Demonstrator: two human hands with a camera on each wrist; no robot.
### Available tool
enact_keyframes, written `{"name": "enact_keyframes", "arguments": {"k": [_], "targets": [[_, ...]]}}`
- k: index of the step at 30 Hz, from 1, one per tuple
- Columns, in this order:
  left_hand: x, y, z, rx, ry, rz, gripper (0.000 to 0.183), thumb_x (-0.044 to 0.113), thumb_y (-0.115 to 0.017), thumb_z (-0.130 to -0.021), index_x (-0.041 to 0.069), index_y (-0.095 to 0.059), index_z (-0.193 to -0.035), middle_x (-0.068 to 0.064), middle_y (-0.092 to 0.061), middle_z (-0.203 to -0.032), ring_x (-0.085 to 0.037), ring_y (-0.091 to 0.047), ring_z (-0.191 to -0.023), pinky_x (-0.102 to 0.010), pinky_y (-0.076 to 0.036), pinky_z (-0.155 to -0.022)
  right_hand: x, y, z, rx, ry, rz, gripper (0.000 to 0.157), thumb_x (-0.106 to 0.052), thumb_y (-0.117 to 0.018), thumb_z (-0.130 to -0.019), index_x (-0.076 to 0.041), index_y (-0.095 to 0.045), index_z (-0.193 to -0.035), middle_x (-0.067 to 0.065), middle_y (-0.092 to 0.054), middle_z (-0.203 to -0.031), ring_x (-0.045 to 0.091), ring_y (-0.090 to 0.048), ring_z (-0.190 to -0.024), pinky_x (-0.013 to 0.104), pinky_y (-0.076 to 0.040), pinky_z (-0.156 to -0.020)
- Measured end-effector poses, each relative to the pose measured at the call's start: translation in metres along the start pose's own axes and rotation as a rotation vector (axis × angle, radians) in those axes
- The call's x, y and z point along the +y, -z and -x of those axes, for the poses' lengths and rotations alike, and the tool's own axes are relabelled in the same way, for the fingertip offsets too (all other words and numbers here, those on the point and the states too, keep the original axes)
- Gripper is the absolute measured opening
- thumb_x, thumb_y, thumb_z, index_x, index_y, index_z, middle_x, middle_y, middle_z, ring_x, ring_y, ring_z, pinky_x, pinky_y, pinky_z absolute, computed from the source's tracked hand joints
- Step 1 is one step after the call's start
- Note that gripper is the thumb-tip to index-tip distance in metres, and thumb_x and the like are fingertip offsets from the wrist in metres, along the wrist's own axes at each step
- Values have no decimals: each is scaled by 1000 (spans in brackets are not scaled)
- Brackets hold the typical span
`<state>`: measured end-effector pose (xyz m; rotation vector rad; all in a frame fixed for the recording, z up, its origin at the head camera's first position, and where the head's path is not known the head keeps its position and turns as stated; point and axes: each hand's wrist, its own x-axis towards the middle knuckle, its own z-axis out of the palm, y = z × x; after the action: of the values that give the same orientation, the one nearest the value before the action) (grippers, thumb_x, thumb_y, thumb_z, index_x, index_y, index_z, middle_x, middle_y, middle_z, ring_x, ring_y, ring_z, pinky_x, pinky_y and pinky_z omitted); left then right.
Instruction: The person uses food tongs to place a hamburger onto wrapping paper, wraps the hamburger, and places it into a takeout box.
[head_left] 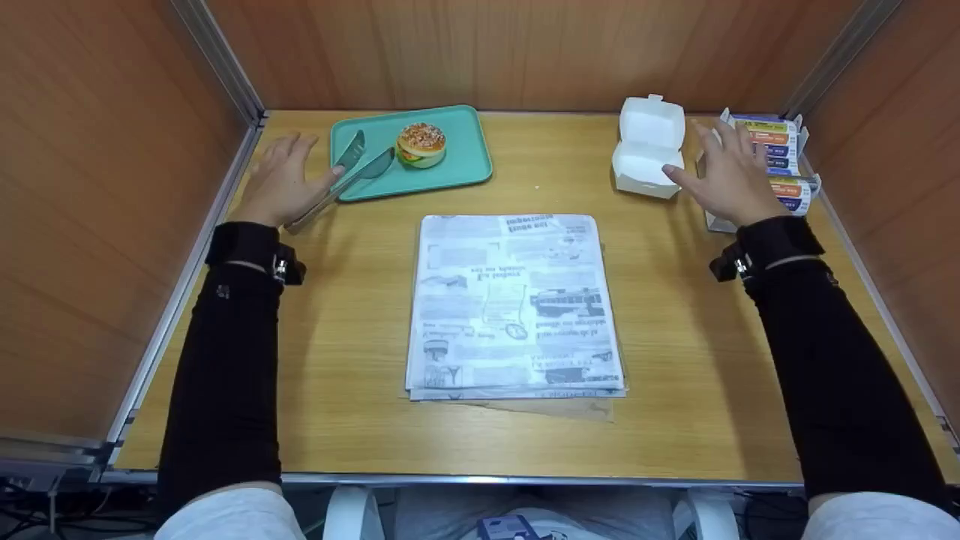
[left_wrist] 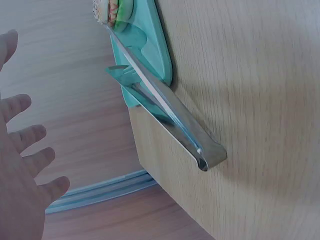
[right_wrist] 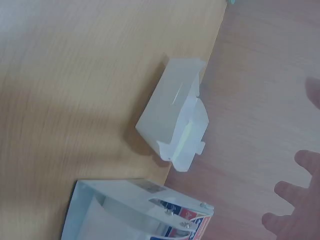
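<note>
My left hand (head_left: pixel 281 184) is held above the table at the far left, fingers spread and holding nothing. Nearest to it lies a pair of metal tongs (left_wrist: pixel 155 95), apart from the fingers in the left wrist view; its tips rest over a teal tray (head_left: pixel 465 161). On that tray sits a small burger (head_left: pixel 421 145) with a seeded bun. My right hand (head_left: pixel 727 176), also spread and holding nothing, hovers at the far right. Close by are an open white clamshell food box (head_left: pixel 649 150) and a white holder (right_wrist: pixel 120 200) with colourful labelled packs (head_left: pixel 776 142), partly hidden by that hand.
Mid-table lies a stack of newspaper-print sheets (head_left: pixel 514 307), with a brownish sheet (head_left: pixel 562 407) showing under its near edge. Wood panels (head_left: pixel 525 52) close off the back and both sides. The table's front edge (head_left: pixel 450 478) runs before the person's lap.
</note>
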<state>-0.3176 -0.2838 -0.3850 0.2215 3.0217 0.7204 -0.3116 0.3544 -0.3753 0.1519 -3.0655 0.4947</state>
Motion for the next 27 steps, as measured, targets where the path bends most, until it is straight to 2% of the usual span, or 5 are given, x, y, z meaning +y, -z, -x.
{"name": "enact_keyframes", "arguments": {"k": [4, 9, 14, 19, 27], "targets": [[10, -8, 6, -22, -47, 12, 89, 67, -46, -106, 12, -21, -171, -22, -9, -177, -44, -4, -163, -70, -2, -127, -9, -8, 6, -1, 24, -16, 95, -68, -50, -103, -14, -16, -172, 24, -9, -176, 48, 6, -162, 71, 8, -126], [19, -21, 21, -17, -107, -7, 82, 64, -52, -106, 8, -39, -164, -25, -37, -164, -46, -30, -152, -66, -19, -125, -32, -28, 14, 21, 84, -42, 87, -62, -55, -104, -17, -24, -171, 20, -21, -174, 45, -13, -160, 67, -6, -129], [31, -43, 32, -9, -74, -30, 71, 62, -52, -106, 0, -62, -138, -21, -65, -115, -39, -58, -108, -53, -46, -93, -51, -54, 19, -40, 47, -62, 79, -60, -56, -105, -7, -43, -163, 23, -43, -159, 45, -44, -142, 65, -37, -117], [47, -78, 34, -85, 3, -49, 50, 53, -51, -109, 6, -63, -101, -7, -54, -75, -27, -53, -70, -38, -41, -63, -59, -82, 28, -187, -71, -75, 60, -57, -53, -108, 0, -70, -118, 18, -67, -106, 35, -63, -93, 49, -53, -81], [65, -120, 40, -250, 142, 0, 60, 52, -46, -109, 13, -44, -64, 2, -37, -59, -18, -39, -52, -31, -31, -53, -87, -117, 43, -337, -157, -108, 59, -59, -52, -106, -13, -54, -69, -1, -46, -62, 17, -46, -54, 32, -36, -53]]}}
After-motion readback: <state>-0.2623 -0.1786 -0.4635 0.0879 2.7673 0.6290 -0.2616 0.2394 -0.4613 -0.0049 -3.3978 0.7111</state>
